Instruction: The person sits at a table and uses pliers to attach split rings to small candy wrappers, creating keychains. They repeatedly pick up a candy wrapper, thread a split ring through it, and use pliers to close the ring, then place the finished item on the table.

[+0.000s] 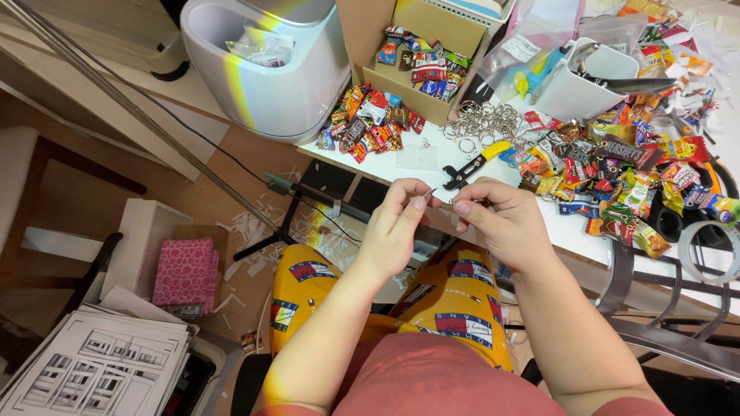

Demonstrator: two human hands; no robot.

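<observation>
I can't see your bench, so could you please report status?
Left hand and right hand pinch small metal ring. Pliers on table. Nothing between.

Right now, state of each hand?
Left hand: closed, pinching a small metal ring at the fingertips.
Right hand: closed, fingertips pinching the same small metal piece; the exact grip cannot be told.

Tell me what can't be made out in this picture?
- Head view: the small metal piece between the left hand and right hand is too small; fingertips cover most of it.
- The white holder: its contents are hidden by its wall.
- The tape roll is cut off by the right edge.
- The cardboard box top is cut off by the upper edge.
</observation>
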